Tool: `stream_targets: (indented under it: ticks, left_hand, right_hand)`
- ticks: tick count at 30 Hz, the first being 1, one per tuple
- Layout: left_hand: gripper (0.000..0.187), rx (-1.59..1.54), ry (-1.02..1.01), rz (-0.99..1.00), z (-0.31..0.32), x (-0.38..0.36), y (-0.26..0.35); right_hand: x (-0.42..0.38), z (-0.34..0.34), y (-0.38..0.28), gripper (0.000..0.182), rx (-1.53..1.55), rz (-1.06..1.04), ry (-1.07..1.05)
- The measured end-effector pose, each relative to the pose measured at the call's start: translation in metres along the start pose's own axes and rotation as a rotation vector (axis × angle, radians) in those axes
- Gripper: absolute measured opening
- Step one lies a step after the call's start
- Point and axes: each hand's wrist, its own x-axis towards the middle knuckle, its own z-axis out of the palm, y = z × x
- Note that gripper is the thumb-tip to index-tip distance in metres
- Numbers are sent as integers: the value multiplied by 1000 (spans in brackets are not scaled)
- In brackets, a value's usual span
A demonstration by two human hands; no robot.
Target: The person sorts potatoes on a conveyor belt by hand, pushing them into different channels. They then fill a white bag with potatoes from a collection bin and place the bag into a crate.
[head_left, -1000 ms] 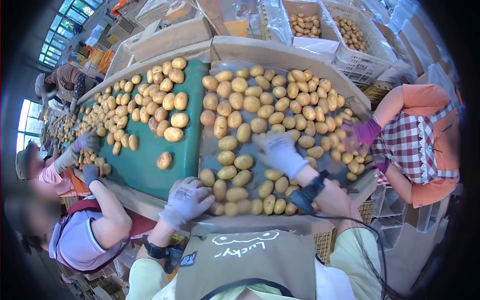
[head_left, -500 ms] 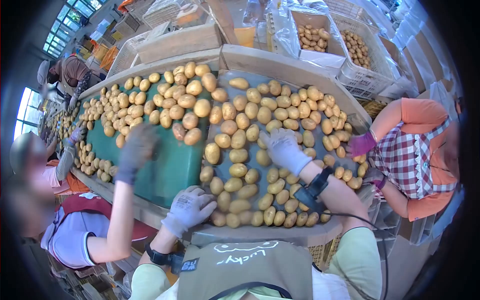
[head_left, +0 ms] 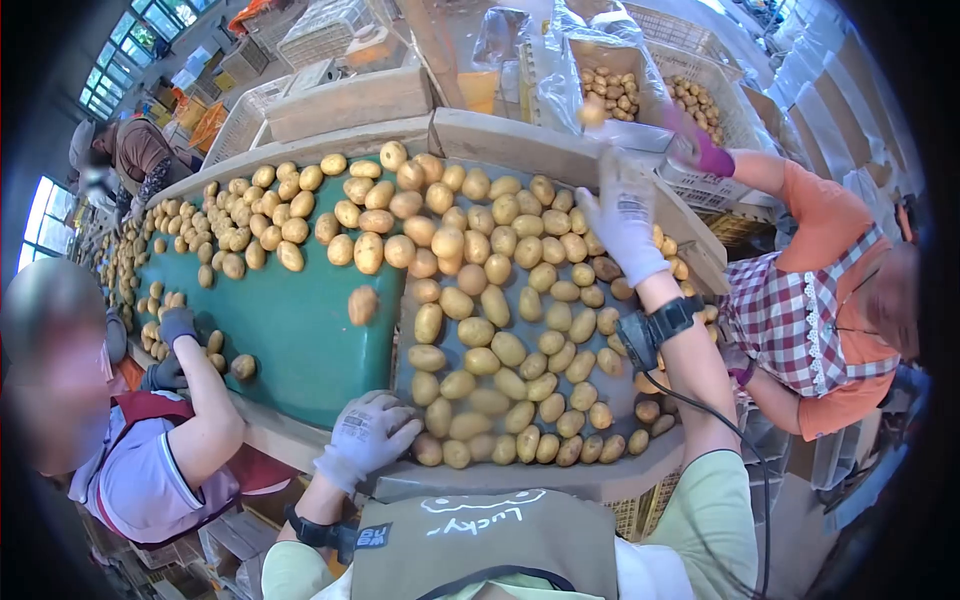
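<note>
My right hand (head_left: 625, 215), in a pale work glove, is raised over the far right part of the sorting table with its fingers stretched out and nothing in them. Just beyond the fingertips, a blurred potato (head_left: 592, 110) is in the air in front of a lined box. My left hand (head_left: 370, 435), gloved the same way, lies over the table's near edge with fingers apart, beside the closest potatoes (head_left: 427, 449). Many potatoes (head_left: 508, 348) cover the grey surface before me. A single potato (head_left: 362, 305) sits on the green belt (head_left: 325, 345).
A co-worker's purple-gloved hand (head_left: 695, 145) reaches past the wooden side board (head_left: 560, 140) on the right. At left, another co-worker's dark-gloved hand (head_left: 178, 325) is among potatoes. Behind the board stand a lined box of potatoes (head_left: 610, 92) and a white crate (head_left: 705, 185).
My right hand has moved from among the potatoes up to the far side board. My left hand stays at the near edge. Potatoes have shifted; the right co-worker's hand has risen toward the boxes.
</note>
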Motion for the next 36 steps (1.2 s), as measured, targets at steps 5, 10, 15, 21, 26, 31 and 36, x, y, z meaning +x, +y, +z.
stream_targets:
  ticks: [5, 10, 15, 21, 26, 31, 36]
  left_hand:
    - [26, 8, -72, 9, -7, -2, -18]
    - [26, -63, -25, 14, -10, -13, -27]
    - [25, -59, -4, 69, -9, -5, -28]
    - [26, 83, 264, 44, -18, -33, -9]
    - [32, 133, 418, -123, 6, -69, -16]
    - [35, 147, 504, -104, 15, -69, -19]
    - [36, 141, 559, -109, 14, -66, -20]
  right_hand:
    - [-73, -5, -106, 55, 290, -199, -622]
    - [-61, -17, -96, 18, 500, -507, -700]
    - [19, 53, -43, 48, 372, 200, -783]
    - [20, 59, -32, 62, 342, 256, -1012]
    - [1, 69, -29, 78, 269, 359, -908]
    - [-8, 86, -20, 68, 240, 239, -793]
    - [-10, 63, 3, 55, 324, 40, -693]
